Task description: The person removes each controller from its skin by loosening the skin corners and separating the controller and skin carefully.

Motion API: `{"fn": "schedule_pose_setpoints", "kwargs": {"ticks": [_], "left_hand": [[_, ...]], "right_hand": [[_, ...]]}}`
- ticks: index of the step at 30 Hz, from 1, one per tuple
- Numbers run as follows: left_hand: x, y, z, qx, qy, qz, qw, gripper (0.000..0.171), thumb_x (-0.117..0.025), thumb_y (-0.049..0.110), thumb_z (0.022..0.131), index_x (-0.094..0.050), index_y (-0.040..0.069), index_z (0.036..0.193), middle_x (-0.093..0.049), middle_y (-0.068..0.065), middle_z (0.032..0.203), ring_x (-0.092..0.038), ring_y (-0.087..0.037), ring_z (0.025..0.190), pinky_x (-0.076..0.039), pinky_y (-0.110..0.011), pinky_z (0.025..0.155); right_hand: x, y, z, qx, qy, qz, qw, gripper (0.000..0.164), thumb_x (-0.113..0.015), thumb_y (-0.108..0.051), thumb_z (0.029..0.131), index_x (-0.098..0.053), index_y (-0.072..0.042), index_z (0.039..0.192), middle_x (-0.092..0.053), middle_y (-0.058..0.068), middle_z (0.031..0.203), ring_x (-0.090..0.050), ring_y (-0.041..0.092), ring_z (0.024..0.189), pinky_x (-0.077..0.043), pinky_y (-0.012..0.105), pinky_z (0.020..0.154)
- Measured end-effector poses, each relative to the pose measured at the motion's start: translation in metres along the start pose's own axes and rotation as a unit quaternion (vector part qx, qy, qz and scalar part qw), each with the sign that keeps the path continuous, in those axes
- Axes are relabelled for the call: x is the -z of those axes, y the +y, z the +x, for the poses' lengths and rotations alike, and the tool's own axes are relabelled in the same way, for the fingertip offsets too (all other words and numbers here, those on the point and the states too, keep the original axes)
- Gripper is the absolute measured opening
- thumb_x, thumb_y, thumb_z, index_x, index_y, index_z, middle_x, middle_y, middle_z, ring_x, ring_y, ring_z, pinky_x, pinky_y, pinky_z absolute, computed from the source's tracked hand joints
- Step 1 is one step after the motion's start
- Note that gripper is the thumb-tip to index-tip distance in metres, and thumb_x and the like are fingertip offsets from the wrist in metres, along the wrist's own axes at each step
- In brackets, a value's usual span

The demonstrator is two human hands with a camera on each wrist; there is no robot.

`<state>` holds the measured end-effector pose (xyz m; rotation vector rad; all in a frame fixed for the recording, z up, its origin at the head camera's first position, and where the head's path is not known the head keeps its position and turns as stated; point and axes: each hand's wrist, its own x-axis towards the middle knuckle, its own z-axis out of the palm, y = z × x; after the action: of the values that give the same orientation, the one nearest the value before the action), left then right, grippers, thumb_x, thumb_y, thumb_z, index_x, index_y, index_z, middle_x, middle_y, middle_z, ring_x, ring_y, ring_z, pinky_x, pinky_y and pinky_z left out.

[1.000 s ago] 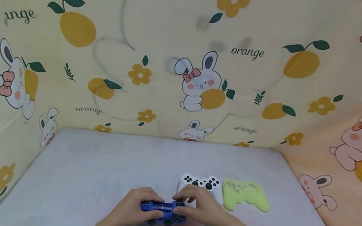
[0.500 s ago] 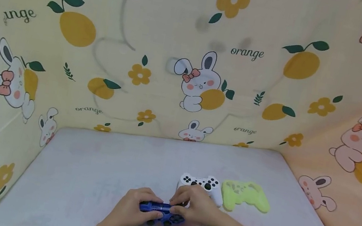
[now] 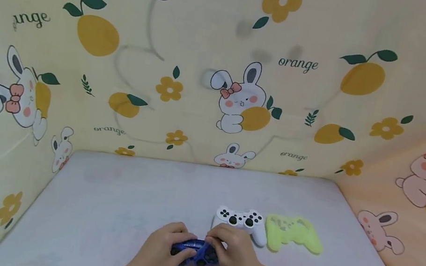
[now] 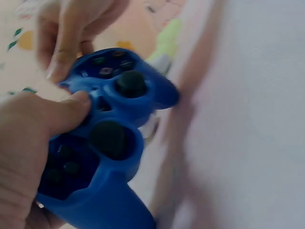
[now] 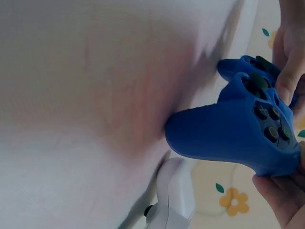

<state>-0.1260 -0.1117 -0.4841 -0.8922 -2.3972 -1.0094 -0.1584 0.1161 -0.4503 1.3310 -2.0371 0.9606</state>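
Observation:
A blue game controller (image 3: 199, 245) in a blue soft-looking cover is held between both hands, low in the middle of the head view. My left hand (image 3: 162, 250) grips its left side, with the thumb (image 4: 71, 112) across the face near the centre buttons. At the upper right corner, my right hand (image 3: 236, 253) pinches the edge with thumb and fingers. The right wrist view shows the blue handle (image 5: 214, 136) close over the tabletop, with right fingers (image 5: 281, 195) at the shoulder edge. Both black sticks and the buttons show through the cover's openings.
Just behind my right hand lies a white game controller (image 3: 257, 233) on the white tabletop (image 3: 119, 202). Beside it, to the right, is a yellow-green controller cover (image 3: 293, 235). Printed cloth walls (image 3: 204, 36) enclose the table at the back and sides.
The right thumb and fingers have moved up from the controller's face to its upper right edge. The controller's glossy top bar shows less now. The left hand keeps its grip.

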Motion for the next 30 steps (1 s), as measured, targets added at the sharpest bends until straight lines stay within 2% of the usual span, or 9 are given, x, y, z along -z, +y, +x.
{"fn": "schedule_pose_setpoints", "kwargs": {"ticks": [4,8,11,14,19,24,27,30], "left_hand": [[-0.001,0.004,-0.003,-0.032,-0.004,0.060,0.9977,0.029,-0.076,0.030,0.088,-0.075,0.010,0.109,-0.052,0.011,0.093,-0.047,-0.003,0.078,-0.044,-0.018,0.063],[0.000,0.004,-0.006,-0.050,0.004,0.086,0.9951,0.029,-0.076,0.029,0.088,-0.074,0.010,0.109,-0.051,0.009,0.092,-0.044,-0.004,0.075,-0.042,-0.017,0.060],[0.000,0.002,-0.008,-0.058,0.006,0.082,0.9949,0.026,-0.075,0.030,0.089,-0.074,0.013,0.108,-0.050,0.010,0.091,-0.044,-0.003,0.075,-0.040,-0.015,0.059],[0.000,0.001,-0.008,-0.063,0.004,0.074,0.9952,0.025,-0.072,0.032,0.091,-0.073,0.015,0.110,-0.050,0.011,0.092,-0.044,-0.002,0.076,-0.040,-0.013,0.060],[0.002,-0.003,-0.004,-0.078,0.007,0.058,0.9952,0.024,-0.072,0.031,0.091,-0.072,0.016,0.109,-0.051,0.011,0.092,-0.045,-0.002,0.076,-0.040,-0.013,0.061],[0.005,-0.005,-0.002,-0.080,-0.003,0.044,0.9958,0.023,-0.072,0.031,0.091,-0.073,0.016,0.109,-0.051,0.011,0.092,-0.044,-0.001,0.075,-0.038,-0.011,0.060],[0.005,-0.004,-0.001,-0.066,-0.011,0.034,0.9972,0.023,-0.072,0.031,0.092,-0.073,0.017,0.109,-0.051,0.012,0.092,-0.045,-0.001,0.075,-0.038,-0.011,0.060],[0.006,-0.004,0.000,-0.058,-0.015,0.025,0.9979,0.022,-0.073,0.032,0.091,-0.073,0.017,0.107,-0.052,0.012,0.092,-0.045,0.000,0.075,-0.038,-0.010,0.060]], "right_hand": [[0.000,0.000,-0.002,-0.015,-0.003,0.007,1.000,0.015,-0.073,0.005,0.082,-0.067,-0.008,0.089,-0.066,-0.002,0.085,-0.063,0.006,0.075,-0.050,0.015,0.067],[-0.002,-0.002,-0.007,-0.071,0.011,0.031,0.997,0.018,-0.073,0.008,0.083,-0.067,-0.007,0.090,-0.066,-0.004,0.085,-0.060,0.004,0.073,-0.049,0.013,0.064],[-0.002,-0.006,-0.012,-0.093,0.026,0.024,0.995,0.022,-0.074,0.010,0.080,-0.066,-0.007,0.091,-0.066,-0.004,0.084,-0.058,0.005,0.071,-0.048,0.012,0.061],[0.003,-0.007,-0.015,-0.096,0.025,-0.004,0.995,0.025,-0.075,0.012,0.077,-0.065,-0.007,0.090,-0.066,-0.003,0.085,-0.059,0.006,0.072,-0.049,0.014,0.062],[0.018,-0.003,-0.015,-0.124,-0.020,-0.036,0.991,0.025,-0.077,0.005,0.080,-0.061,-0.014,0.085,-0.059,-0.011,0.078,-0.052,-0.001,0.066,-0.046,0.016,0.056],[0.030,0.001,-0.018,-0.153,-0.058,0.000,0.987,0.028,-0.076,0.004,0.081,-0.057,-0.017,0.079,-0.056,-0.012,0.073,-0.051,-0.002,0.059,-0.043,0.015,0.051],[0.034,0.002,-0.021,-0.143,-0.063,0.013,0.988,0.030,-0.075,0.007,0.079,-0.057,-0.017,0.078,-0.056,-0.012,0.075,-0.055,0.000,0.061,-0.046,0.013,0.056],[0.035,0.001,-0.025,-0.114,-0.056,0.003,0.992,0.031,-0.075,0.007,0.078,-0.057,-0.017,0.079,-0.054,-0.013,0.077,-0.054,-0.002,0.064,-0.045,0.011,0.058]]}}
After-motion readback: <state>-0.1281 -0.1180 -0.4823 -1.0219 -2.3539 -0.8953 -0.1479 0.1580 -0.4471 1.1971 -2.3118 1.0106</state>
